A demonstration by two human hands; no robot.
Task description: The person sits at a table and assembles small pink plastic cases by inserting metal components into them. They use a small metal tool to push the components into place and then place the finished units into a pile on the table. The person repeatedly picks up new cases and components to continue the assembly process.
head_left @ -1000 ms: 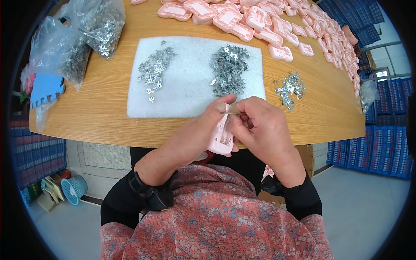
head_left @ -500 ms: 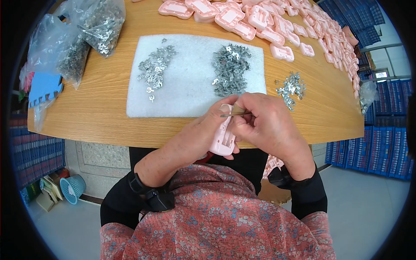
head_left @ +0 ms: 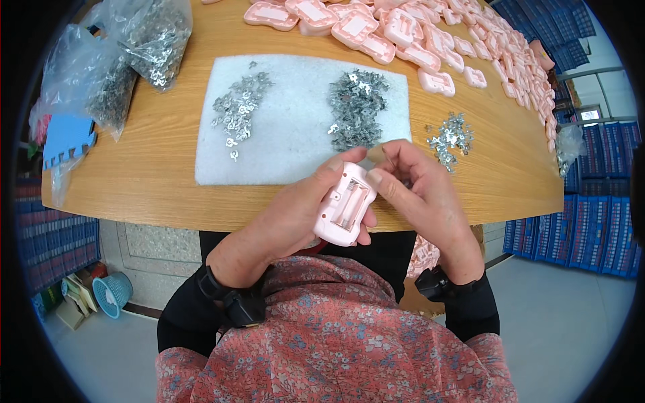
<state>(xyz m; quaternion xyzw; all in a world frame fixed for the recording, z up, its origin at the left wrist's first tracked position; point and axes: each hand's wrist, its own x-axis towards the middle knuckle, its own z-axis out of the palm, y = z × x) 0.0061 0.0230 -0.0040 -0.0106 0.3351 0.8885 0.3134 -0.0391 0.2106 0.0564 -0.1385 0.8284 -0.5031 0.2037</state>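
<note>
A pink plastic battery housing [head_left: 326,230] sits in my left hand [head_left: 295,198], above the table's front edge. Its open battery slot faces up, and metal contacts show at the slot's ends. My left fingers wrap round it from beneath, the thumb along its upper left side. Close at its upper right is my right hand [head_left: 420,195], with thumb and fingers closed around a small brownish tool [head_left: 376,155] with a thin metal shank, mostly hidden by the fingers. Just beyond the hands, a white foam sheet [head_left: 295,101] bears two heaps of small metal contacts [head_left: 359,111].
Another small pile of metal contacts [head_left: 452,140] lies on the wooden table [head_left: 161,181] to the right. Many pink housings [head_left: 356,27] cover the far right. At the left are plastic bags of metal pieces [head_left: 111,94] and a blue foam mat [head_left: 67,141].
The housing has turned so that its slot side faces up more fully. My right hand has drawn slightly right, and the tool's tip has swung away from the housing.
</note>
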